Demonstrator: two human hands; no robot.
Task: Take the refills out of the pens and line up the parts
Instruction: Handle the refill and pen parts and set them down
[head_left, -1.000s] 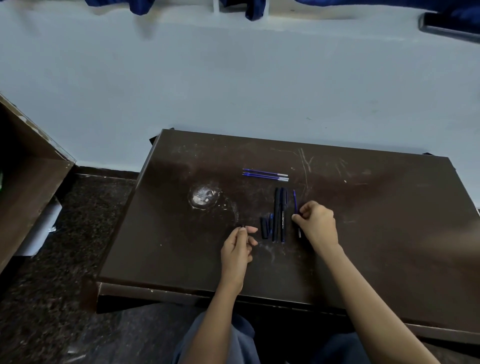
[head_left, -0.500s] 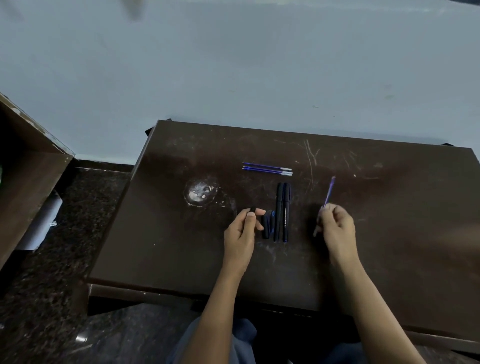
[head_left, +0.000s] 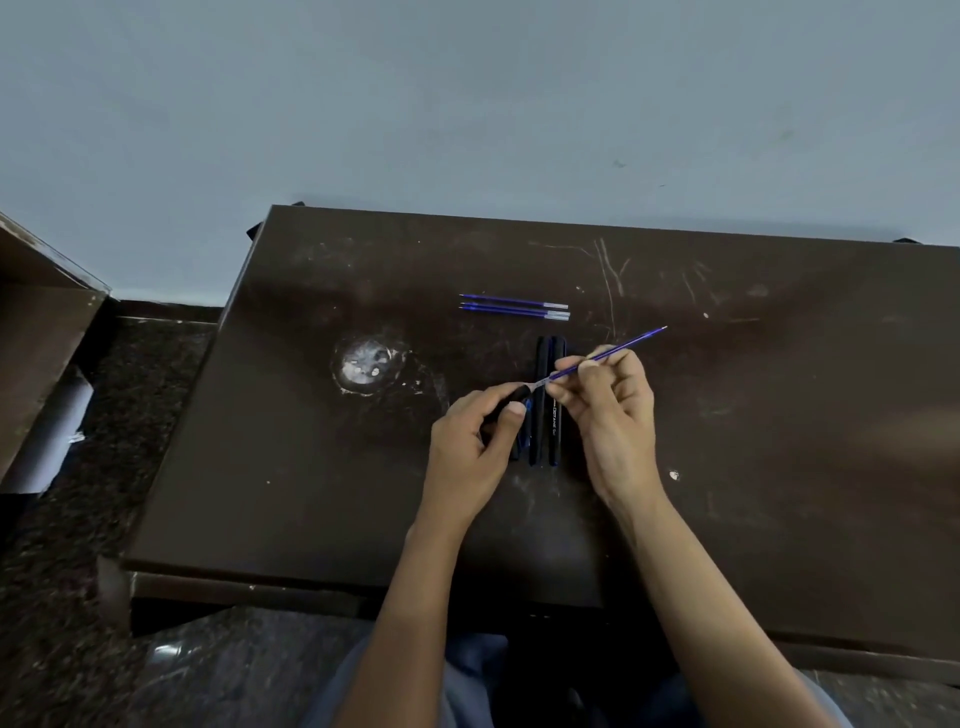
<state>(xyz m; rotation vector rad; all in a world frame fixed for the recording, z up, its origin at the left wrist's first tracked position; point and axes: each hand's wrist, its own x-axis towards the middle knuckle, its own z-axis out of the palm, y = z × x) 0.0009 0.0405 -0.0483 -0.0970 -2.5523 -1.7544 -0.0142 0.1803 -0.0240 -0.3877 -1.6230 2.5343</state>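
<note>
My left grip (head_left: 475, 447) holds the black part (head_left: 514, 396), my right grip (head_left: 610, 415) pinches the refill (head_left: 618, 348), so I should pull straight.

Right hand (head_left: 609, 415) moved left with blue refill (head_left: 621, 348), now over black barrels (head_left: 551, 434) on desk. Left hand (head_left: 475, 447) raised, moved right, small black pen part (head_left: 513, 398) in fingers. Hands were apart; now close together, refill's silver end meeting black part. Refill tilted flatter, far end up-right.

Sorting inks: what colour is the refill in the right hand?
The refill is blue, silvery-tipped; head view.
</note>
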